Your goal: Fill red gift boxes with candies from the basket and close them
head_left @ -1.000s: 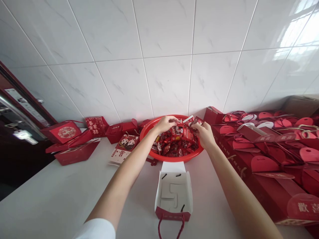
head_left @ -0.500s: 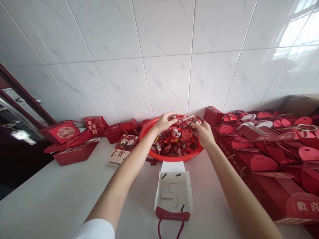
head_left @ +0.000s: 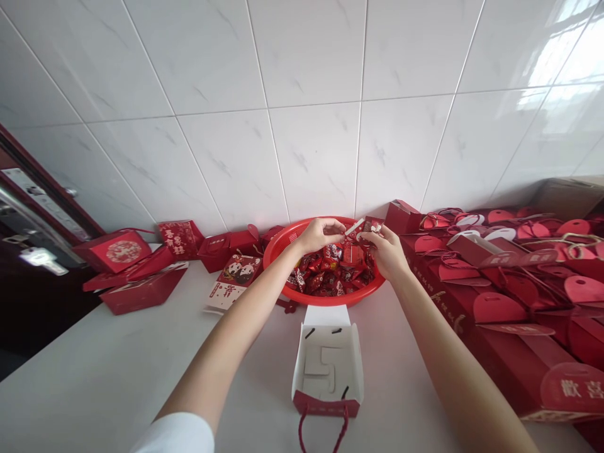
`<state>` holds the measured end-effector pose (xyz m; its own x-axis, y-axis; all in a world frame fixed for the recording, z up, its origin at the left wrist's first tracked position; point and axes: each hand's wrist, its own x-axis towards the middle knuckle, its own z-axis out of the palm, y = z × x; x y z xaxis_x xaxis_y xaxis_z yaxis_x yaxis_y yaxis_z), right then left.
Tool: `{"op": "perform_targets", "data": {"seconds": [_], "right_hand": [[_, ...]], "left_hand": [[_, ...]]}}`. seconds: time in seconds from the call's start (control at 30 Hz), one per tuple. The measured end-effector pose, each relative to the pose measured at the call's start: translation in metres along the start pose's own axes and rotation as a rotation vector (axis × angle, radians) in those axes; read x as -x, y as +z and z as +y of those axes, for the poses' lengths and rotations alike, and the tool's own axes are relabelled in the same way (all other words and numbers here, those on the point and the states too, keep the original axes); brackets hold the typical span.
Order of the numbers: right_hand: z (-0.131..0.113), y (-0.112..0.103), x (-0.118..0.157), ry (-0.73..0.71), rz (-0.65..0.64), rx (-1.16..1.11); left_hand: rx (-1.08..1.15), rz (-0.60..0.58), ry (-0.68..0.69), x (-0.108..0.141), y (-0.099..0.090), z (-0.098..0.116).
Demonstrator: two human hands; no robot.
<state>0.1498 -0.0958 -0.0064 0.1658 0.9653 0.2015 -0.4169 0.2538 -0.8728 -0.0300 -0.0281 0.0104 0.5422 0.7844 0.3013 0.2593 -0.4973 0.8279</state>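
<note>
The right hand (head_left: 387, 250) is closed in a pinch on some small red packets (head_left: 372, 225), holding them over the far right part of the basket (head_left: 280, 257). The left hand (head_left: 317, 236) is over the same basket, on its far left side, with the fingers curled and thumb and forefinger only a narrow gap apart; whether anything is caught between them I cannot tell. The basket is red and round, set close to the wall (head_left: 311, 157), and sweets (head_left: 330, 270) in shiny red wrappers lie heaped in it below both hands.

Right in front of the basket, between the forearms, stands an open box (head_left: 325, 371). Its inside is white (the folded flaps of its bottom show plainly), one flap points towards the basket, and a dark red cord handle (head_left: 322, 434) hangs from the near side onto the table (head_left: 117, 365).

To the left of the basket lies a panda bag (head_left: 236, 280), and beyond it are several red boxes (head_left: 126, 251), some stacked. On the right, many more boxes (head_left: 509, 352) stand packed in rows. Keys (head_left: 43, 259) hang at the far left.
</note>
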Motion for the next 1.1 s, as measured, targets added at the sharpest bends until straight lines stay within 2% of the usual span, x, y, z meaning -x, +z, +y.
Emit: {"op": "perform_targets", "data": {"seconds": [0.17,0.27,0.33,0.4,0.5,0.63,0.67,0.83,0.93,1.1], "right_hand": [[0.004,0.001,-0.001,-0.007,0.0,0.078],[0.005,0.0,-0.002,-0.035,0.05,0.067],[0.005,-0.001,-0.002,-0.048,0.075,0.046],[0.004,-0.001,-0.002,-0.049,0.085,0.038],[0.003,-0.001,-0.002,-0.047,0.089,0.046],[0.005,-0.002,-0.003,-0.042,0.064,0.056],[0.005,-0.002,-0.003,-0.044,0.058,0.06],[0.008,-0.003,-0.005,-0.06,0.039,0.101],[0.009,-0.003,-0.006,-0.063,0.039,0.106],[0.008,-0.002,-0.004,-0.064,0.04,0.095]], "left_hand": [[-0.064,-0.16,-0.038,0.002,0.001,0.004],[-0.292,-0.243,-0.13,0.003,0.0,0.007],[-0.45,-0.346,-0.202,0.004,0.001,0.01],[-0.512,-0.436,-0.247,0.005,0.003,0.013],[-0.531,-0.489,-0.287,0.007,0.009,0.02],[-0.639,-0.625,-0.359,0.01,0.023,0.028],[-0.695,-0.616,-0.375,0.011,0.027,0.029],[-0.893,-0.427,-0.391,0.012,0.037,0.026],[-0.921,-0.403,-0.398,0.011,0.034,0.022],[-0.899,-0.43,-0.39,0.011,0.026,0.019]]}}
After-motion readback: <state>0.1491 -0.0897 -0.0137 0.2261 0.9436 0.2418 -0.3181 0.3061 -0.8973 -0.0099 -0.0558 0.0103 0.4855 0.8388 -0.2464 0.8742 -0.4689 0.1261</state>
